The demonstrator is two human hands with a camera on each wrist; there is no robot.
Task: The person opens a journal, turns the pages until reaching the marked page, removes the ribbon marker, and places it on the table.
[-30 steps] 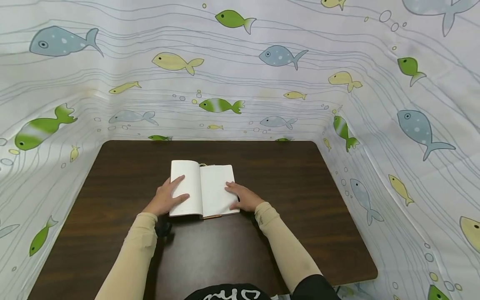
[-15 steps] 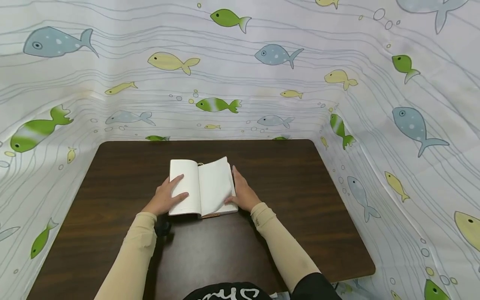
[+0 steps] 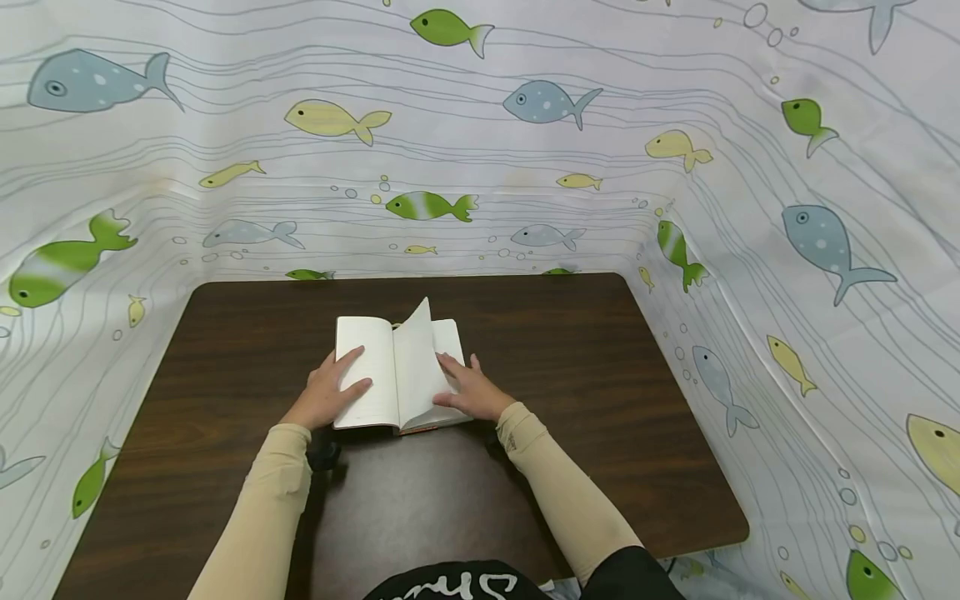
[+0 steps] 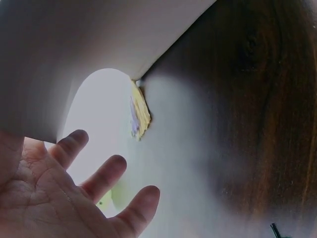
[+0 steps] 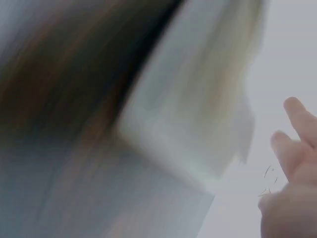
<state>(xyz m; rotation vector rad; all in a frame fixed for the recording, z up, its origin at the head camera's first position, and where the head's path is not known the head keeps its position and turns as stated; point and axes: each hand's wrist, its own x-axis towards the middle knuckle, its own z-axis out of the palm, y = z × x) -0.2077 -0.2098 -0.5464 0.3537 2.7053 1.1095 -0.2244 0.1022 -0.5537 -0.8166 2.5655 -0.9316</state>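
An open notebook (image 3: 377, 342) with blank white pages lies on the dark wooden table. My left hand (image 3: 322, 398) rests at its left side, thumb and a finger spread on the left page. In the left wrist view, other fingers (image 4: 106, 176) extend straight beneath the cover. One right-hand page (image 3: 412, 362) stands lifted, its top corner pointing up. My right hand (image 3: 474, 392) is at that page's right edge, fingers extended and touching it, over the page below. The right wrist view shows the notebook (image 5: 173, 124) blurred, with the fingers at the right.
A frayed yellowish ribbon (image 4: 141, 111) hangs from the notebook's spine in the left wrist view. A white curtain (image 3: 480, 150) printed with fish surrounds the back and sides of the table (image 3: 600, 433).
My right hand has pushed the right-hand page up and leftward from lying flat, and its fingers have moved in over the notebook. The left hand stays on the left page.
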